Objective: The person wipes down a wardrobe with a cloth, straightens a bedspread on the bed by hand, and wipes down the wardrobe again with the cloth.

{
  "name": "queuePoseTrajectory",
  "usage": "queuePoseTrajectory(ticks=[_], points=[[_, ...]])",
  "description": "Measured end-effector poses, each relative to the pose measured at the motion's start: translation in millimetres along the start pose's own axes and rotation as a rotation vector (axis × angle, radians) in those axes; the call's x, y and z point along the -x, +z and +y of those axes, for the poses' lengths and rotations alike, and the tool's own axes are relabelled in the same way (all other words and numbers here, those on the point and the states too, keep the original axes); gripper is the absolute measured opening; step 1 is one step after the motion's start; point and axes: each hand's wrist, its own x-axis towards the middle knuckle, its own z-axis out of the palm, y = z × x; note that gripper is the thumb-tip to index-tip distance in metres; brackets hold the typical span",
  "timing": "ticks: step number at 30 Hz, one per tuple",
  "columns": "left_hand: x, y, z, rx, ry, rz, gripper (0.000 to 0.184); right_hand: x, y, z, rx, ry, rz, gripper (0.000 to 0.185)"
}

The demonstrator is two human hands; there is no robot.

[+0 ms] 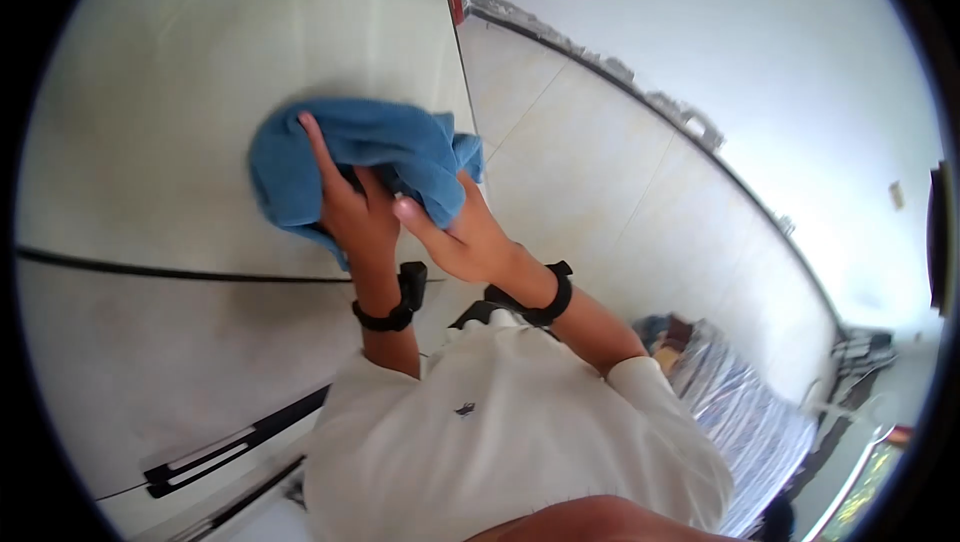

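A bunched blue cloth [400, 137] lies against a glossy pale panel or tabletop [220, 32], near its right edge. My left hand [358, 212] grips the cloth from its near side, one finger stretched along the top of the fabric and the others partly hidden in the folds. Close beside it, my right hand [470, 242] holds the cloth's right part. Its thumb shows in front, while the remaining fingers are covered by fabric. Black bands circle both wrists.
Tiled floor [570, 152] runs along a white wall [740, 32] with chipped plaster at its base. Striped fabric [750, 422] sits at the lower right. Below the pale surface, on the left, is a black slotted bar [235, 447].
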Motion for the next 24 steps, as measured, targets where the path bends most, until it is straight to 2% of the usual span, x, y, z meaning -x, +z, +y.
queuePoseTrajectory(ticks=[1,2,3,4,6,8,10,11,12,14,15,16,17,18,19,20,21,22,23,24], points=[[-16,5,5,0.022,-0.033,0.051,0.056,-22,-6,2,0.282,-0.138,0.087,0.031],[-33,11,7,-0.072,0.094,0.056,0.057,-47,-13,5,0.558,-0.314,0.164,0.033],[-44,20,4,-0.180,0.204,0.054,0.059,-68,-21,8,0.649,-0.361,0.165,0.035],[-45,29,-1,-0.179,0.156,0.086,0.059,-82,-25,19,0.653,-0.360,0.106,0.035],[-47,47,-6,-0.301,0.191,-0.007,0.059,-110,-36,49,0.714,-0.366,0.216,0.034],[-46,60,-10,-0.315,0.243,0.013,0.058,-111,-56,83,0.658,-0.417,0.127,0.035],[-39,65,-14,-0.273,0.176,-0.151,0.059,-104,-65,104,0.532,-0.400,0.111,0.038],[-38,68,-8,-0.258,0.177,-0.193,0.054,-93,-66,121,0.397,-0.289,0.210,0.042],[-24,78,-23,-0.257,0.184,-0.200,0.054,-85,-69,137,0.397,-0.287,0.219,0.042],[8,106,-68,-0.368,0.130,-0.495,0.038,-69,-76,167,0.240,-0.159,0.103,0.064],[5,109,-66,-0.375,0.140,-0.510,0.038,-58,-79,185,0.272,-0.099,0.087,0.072],[-1,114,-61,-0.456,-0.083,-0.787,0.038,-49,-81,201,0.262,-0.100,0.102,0.072],[-8,120,-60,-0.533,-0.317,-1.050,0.038,-44,-81,213,0.151,-0.007,0.098,0.072],[2,127,-74,-0.545,-0.310,-1.053,0.038,-37,-83,225,0.038,0.088,0.092,0.073],[26,137,-99,-0.485,-0.073,-0.803,0.036,-39,-88,219,-0.005,0.169,0.054,0.067],[37,145,-113,-0.417,0.157,-0.540,0.034,-47,-91,215,-0.012,0.160,0.053,0.067],[35,148,-112,-0.428,0.159,-0.537,0.034,-54,-94,210,-0.009,0.113,0.079,0.049],[33,151,-111,-0.313,0.263,-0.371,0.033,-63,-96,202,-0.009,0.067,0.102,0.035],[29,154,-112,-0.201,0.371,-0.199,0.033,-79,-103,187,-0.025,0.054,0.093,0.035],[23,147,-103,-0.223,0.370,-0.197,0.033,-94,-111,163,0.184,-0.082,-0.040,0.035]])
